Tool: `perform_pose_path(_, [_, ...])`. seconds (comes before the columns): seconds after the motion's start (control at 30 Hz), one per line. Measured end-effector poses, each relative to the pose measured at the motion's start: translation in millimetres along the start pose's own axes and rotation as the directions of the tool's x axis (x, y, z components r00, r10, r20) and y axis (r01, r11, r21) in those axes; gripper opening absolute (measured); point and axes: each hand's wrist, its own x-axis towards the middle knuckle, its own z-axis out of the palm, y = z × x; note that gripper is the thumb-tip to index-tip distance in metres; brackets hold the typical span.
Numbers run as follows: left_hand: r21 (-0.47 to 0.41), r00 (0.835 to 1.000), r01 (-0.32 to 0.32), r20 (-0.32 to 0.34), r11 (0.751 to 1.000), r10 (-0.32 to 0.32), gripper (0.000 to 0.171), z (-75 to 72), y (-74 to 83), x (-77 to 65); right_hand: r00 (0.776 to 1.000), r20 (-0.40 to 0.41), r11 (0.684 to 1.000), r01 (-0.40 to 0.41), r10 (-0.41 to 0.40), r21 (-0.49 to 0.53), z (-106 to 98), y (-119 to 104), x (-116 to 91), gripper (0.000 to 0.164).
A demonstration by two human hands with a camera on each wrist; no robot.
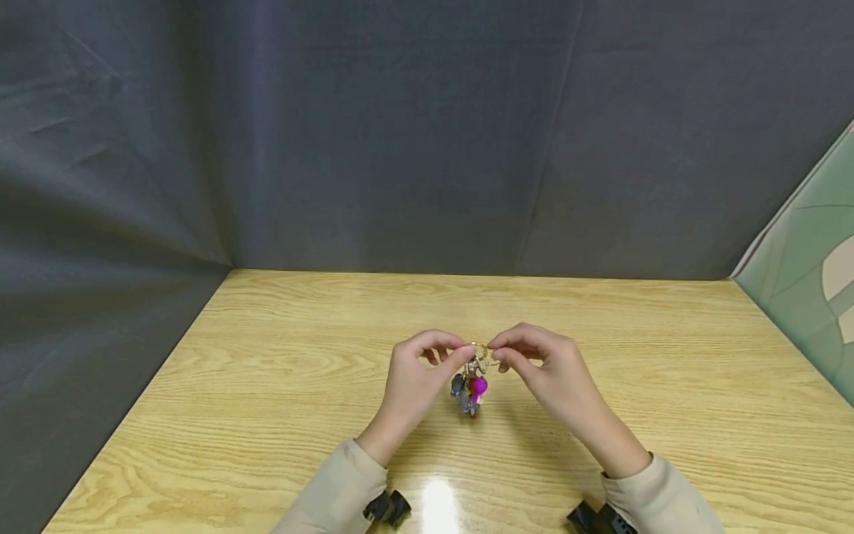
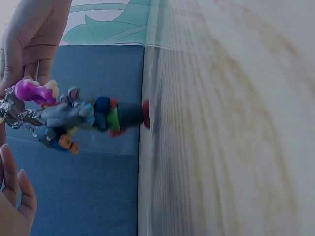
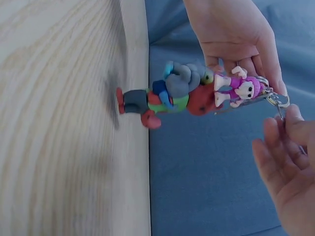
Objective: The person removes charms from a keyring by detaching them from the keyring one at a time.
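Note:
Both hands are raised over the table around a metal key ring (image 1: 483,351) with several small figure charms (image 1: 471,393) hanging below. The left hand (image 1: 415,377) pinches the ring's left side between thumb and forefinger. From the right, the right hand (image 1: 559,371) pinches the other side with its fingertips. In the right wrist view a pink-capped charm (image 3: 248,89) hangs near the ring, beside a grey one (image 3: 184,81). A longer figure with dark legs and red shoes (image 3: 119,101) reaches lowest, close over the table. Short chains (image 2: 24,116) show in the left wrist view.
The light wood-grain table (image 1: 280,386) spreads under both hands. Dark cloth (image 1: 400,148) stands behind it and along the left side. A green patterned panel (image 1: 810,245) borders the right edge. Black straps (image 1: 387,508) sit at the sleeve cuffs.

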Motion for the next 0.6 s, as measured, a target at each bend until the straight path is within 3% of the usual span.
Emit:
perform_pose_path(0.27, [-0.011,1.000,0.014,-0.004,1.000,-0.014,0.007,-0.7,-1.0,0.1,0.994,0.039,0.995,-0.099,0.099,0.006,3.3,0.9,0.7,0.016])
perform_pose_path(0.37, [-0.019,1.000,0.015,-0.010,1.000,-0.015,0.008,-0.3,-0.9,0.0,0.989,0.060,0.987,-0.141,0.137,0.070,4.0,1.3,0.7,0.016])
perform_pose_path(0.5, [-0.031,1.000,0.020,-0.018,0.999,-0.020,0.010,0.4,0.8,0.1,0.969,0.115,0.950,-0.240,0.221,0.198,4.9,0.9,0.2,0.014])
perform_pose_path(0.6, [-0.031,0.999,0.015,-0.034,0.999,-0.016,0.010,0.9,1.9,0.3,0.953,0.147,0.928,-0.292,0.263,0.231,6.0,-0.3,0.1,0.011])
